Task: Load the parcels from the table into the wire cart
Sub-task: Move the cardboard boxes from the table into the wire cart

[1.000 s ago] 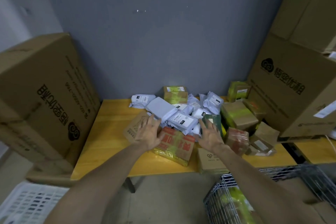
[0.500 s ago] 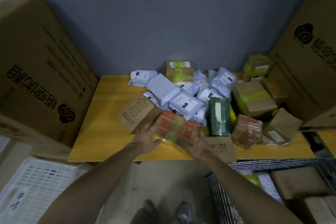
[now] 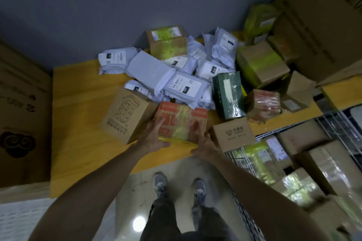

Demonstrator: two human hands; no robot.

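LIFT | left grip, right grip both holding red-and-yellow taped cardboard parcel | thumbs under, keep level, clear yellow wooden desk, swing right into silver wire cart

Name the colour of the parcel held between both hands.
Red-orange print with a yellow-green tape band across the parcel; head view.

One wide-angle view, worn on the person's head, looks forward and steeply down. It faces the table and the wall behind it, from close by. The table's near edge crosses below mid-frame. Both hands, left and right, meet on a parcel near centre. The shoes lie straight below, and the cart sits off the table's near right corner.
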